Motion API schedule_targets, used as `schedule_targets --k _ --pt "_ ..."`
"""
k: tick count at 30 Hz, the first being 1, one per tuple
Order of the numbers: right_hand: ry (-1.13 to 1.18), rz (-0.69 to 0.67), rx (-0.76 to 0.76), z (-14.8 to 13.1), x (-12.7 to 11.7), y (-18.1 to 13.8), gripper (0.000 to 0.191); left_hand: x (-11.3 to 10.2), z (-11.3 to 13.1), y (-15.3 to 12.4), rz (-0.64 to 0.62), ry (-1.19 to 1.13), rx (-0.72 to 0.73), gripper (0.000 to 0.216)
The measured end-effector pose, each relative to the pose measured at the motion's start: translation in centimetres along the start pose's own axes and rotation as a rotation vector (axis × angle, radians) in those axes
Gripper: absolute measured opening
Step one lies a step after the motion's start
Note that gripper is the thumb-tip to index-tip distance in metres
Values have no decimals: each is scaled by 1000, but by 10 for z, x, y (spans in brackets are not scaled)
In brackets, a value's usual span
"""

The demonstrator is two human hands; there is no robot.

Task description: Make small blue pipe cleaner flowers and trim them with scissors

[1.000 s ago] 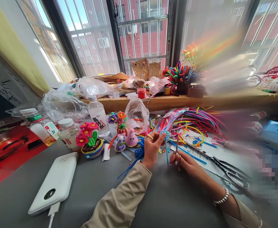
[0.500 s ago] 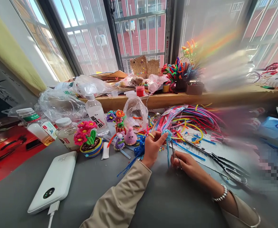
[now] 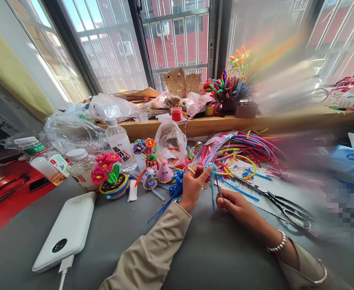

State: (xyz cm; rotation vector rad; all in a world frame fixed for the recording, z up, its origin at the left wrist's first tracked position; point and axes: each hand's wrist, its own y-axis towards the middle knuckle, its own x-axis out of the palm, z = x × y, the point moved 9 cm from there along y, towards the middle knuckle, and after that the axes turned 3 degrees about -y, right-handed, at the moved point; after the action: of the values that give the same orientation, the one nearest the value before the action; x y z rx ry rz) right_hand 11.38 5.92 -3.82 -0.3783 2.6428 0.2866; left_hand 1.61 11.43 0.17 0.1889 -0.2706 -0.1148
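Within left grip [image 3: 193, 188], light-blue piece [image 3: 210, 168] (fuzzy), strand [image 3: 212, 193] hanging below.

The gray table [image 3: 128, 225] is bearing a white power bank [image 3: 68, 227]; a pink-flowered pot [image 3: 115, 189] and a labelled bottle [image 3: 120, 144] are standing beyond.

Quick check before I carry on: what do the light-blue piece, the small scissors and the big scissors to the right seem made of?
Light-blue piece: probably chenille stem, soft and matte; its edges look fuzzy.
Small scissors: likely metal, judging by the slim grey blades; finish too small to tell.
Big scissors: apparently polished metal, as the handles show bright glints.
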Motion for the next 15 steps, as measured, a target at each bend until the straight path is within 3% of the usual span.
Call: schedule_targets --k 10,15 --pt "-37 43 70 2 -5 0 46 -2 0 1 26 -54 -18 24" --pt "-9 73 44 0 -8 0 50 0 -8 0 36 -208 -129 27"
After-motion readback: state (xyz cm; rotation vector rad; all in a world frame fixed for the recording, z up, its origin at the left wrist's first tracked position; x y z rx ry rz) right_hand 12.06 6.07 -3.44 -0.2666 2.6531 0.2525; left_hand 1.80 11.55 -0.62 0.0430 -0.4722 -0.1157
